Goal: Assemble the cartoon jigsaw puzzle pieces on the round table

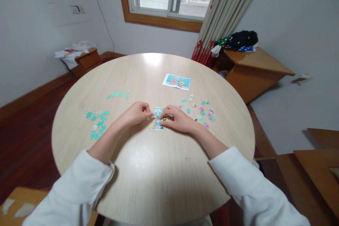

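Note:
A partly joined jigsaw puzzle [158, 114] lies on the round table [148, 187], a pale upright cartoon figure on its turquoise ground. At its left edge is my left hand [138, 112], thumb and forefinger pinched together; whether a small piece sits between the tips I cannot make out. My right hand [177, 118] curls over the puzzle's right side, thumb and fingers closed on pieces there. Those fingers hide part of a yellow and dark patch. Loose puzzle pieces [201, 111] in pink, turquoise and pale green are scattered beyond my right hand.
Turquoise pieces [98, 124] lie beside my left forearm, with a smaller group of pieces [119, 94] farther back. A printed reference picture [177, 82] rests toward the far side. Beyond the table stand a wooden cabinet [254, 67] with cloth on top and a curtain [225, 7].

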A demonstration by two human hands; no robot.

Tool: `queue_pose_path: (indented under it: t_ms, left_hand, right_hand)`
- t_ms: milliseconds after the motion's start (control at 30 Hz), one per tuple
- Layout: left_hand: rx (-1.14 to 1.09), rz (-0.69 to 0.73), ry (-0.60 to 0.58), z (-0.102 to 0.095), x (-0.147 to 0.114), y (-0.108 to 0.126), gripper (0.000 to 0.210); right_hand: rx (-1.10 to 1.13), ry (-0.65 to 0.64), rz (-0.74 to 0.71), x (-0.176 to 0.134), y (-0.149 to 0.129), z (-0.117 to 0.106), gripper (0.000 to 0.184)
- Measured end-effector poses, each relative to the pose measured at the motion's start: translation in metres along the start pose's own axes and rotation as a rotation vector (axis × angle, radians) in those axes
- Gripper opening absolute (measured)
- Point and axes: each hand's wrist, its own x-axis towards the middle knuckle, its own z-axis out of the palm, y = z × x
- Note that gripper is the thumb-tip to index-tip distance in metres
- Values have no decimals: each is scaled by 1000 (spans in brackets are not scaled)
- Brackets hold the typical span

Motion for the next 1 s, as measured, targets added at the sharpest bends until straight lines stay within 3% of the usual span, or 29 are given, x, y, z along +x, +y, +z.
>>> queue_pose_path:
  t_ms: [567,1000]
  left_hand:
    - [-90,3,272,4,9,-6,6]
    - [-95,-28,319,5,7,-5,8]
  right_hand:
    - [-51,189,-20,1,16,-7,7]
    - [-100,221,-8,-1,19,-11,8]
